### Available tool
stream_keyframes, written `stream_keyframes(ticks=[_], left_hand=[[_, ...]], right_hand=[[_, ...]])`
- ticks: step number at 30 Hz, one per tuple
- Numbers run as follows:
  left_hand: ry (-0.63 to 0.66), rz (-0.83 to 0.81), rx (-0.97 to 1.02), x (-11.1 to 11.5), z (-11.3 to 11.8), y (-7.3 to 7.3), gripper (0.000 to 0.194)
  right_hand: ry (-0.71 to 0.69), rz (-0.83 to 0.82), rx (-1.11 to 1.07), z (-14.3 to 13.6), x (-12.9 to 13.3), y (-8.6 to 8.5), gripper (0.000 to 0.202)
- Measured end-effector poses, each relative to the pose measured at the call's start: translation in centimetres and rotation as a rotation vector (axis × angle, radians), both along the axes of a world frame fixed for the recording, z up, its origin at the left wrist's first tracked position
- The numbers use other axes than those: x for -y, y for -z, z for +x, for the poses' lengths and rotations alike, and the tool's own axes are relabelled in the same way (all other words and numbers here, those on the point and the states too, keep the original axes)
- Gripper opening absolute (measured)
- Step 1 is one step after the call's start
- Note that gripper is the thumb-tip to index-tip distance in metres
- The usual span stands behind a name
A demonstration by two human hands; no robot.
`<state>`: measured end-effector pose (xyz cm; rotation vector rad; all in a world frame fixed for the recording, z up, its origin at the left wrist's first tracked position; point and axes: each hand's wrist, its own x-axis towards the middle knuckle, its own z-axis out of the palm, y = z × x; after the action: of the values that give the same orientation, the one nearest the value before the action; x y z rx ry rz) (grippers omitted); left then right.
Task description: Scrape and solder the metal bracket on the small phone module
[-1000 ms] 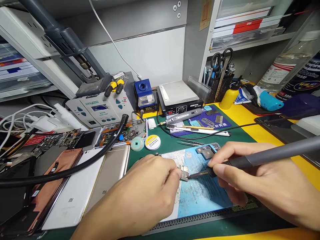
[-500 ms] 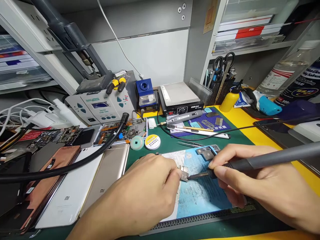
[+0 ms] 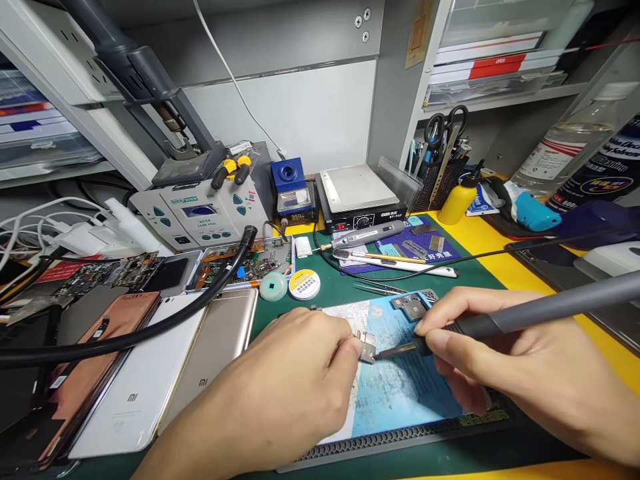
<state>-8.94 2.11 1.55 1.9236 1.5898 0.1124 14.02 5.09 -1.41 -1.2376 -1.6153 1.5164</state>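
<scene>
My left hand point(image 3: 300, 380) is closed, pinching a small silvery metal part point(image 3: 367, 348) above a blue and white mat point(image 3: 395, 393). Between the fingers of my right hand point(image 3: 480, 353) is a dark grey soldering iron point(image 3: 540, 310), held like a pen. Its tip meets or nearly meets the lower right edge of the metal part. A small dark circuit board point(image 3: 413, 307) lies at the mat's top edge, just beyond my right fingertips. The end of the part inside my left fingers is hidden.
Phones point(image 3: 125, 387) lie at the left under a thick black hose point(image 3: 125, 340). Behind stand a grey rework station point(image 3: 200, 213), a blue soldering station point(image 3: 295, 193) and a heating plate point(image 3: 360, 190). Tweezers point(image 3: 380, 289), a round tin point(image 3: 304, 285) and a yellow bottle point(image 3: 456, 200) sit beyond the mat.
Both hands keep their grips. The iron and my right hand have shifted very slightly left, and the view has moved a little.
</scene>
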Motion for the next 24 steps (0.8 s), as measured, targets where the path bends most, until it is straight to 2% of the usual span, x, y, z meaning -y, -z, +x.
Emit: stream_keyframes(ticks=[10, 17, 24], left_hand=[[-0.020, 0.018, -0.002, 0.12, -0.27, 0.15, 0.039], [-0.011, -0.055, -0.023, -0.18, -0.21, -0.05, 0.041], [-0.001, -0.048, -0.077, -0.22, -0.01, -0.09, 0.041]], right_hand=[[0.026, -0.016, -0.023, 0.02, 0.06, 0.29, 0.027], [0.027, -0.027, -0.021, -0.02, 0.19, 0.37, 0.026], [0.023, -0.040, 0.009, -0.36, 0.11, -0.23, 0.021]])
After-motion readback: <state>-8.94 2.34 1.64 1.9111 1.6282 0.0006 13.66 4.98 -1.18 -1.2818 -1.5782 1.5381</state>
